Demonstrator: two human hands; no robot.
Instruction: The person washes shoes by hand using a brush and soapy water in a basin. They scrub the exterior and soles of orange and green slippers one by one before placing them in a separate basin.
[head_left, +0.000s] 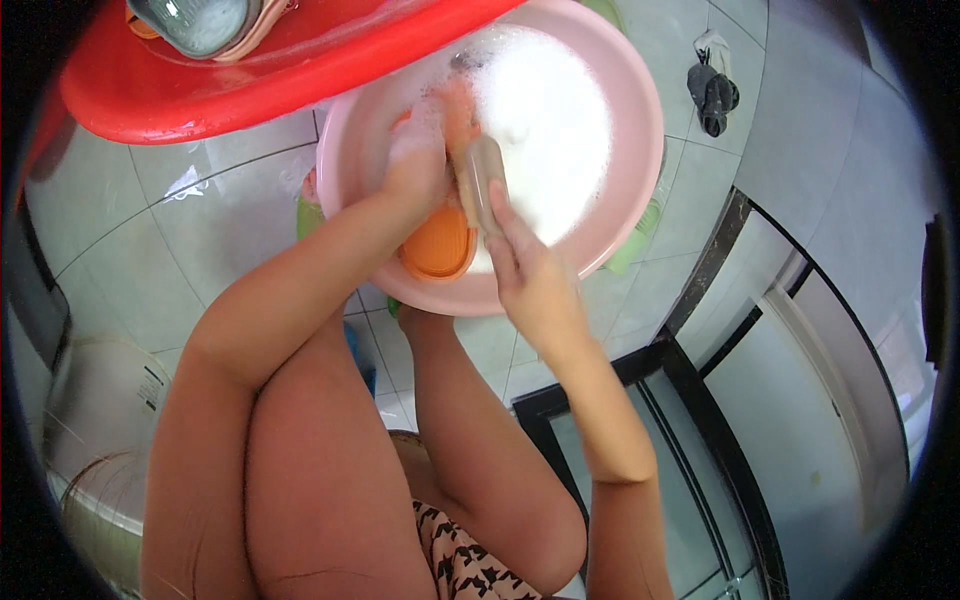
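Observation:
A wide pink plastic basin of white suds stands before me. My left hand, coated in foam, reaches into it and grips an orange slipper. The slipper's ribbed end shows below my wrist; foam and my hand hide much of the rest. My right hand holds a scrubbing brush by its grey-beige handle. The brush lies against the orange piece beside my left hand, and its bristles are only partly visible.
A red plastic basin overlaps the pink one at upper left, with sudsy grey footwear inside. Dark socks lie on the tiled floor. A black-framed glass door is at right, a white bucket at left.

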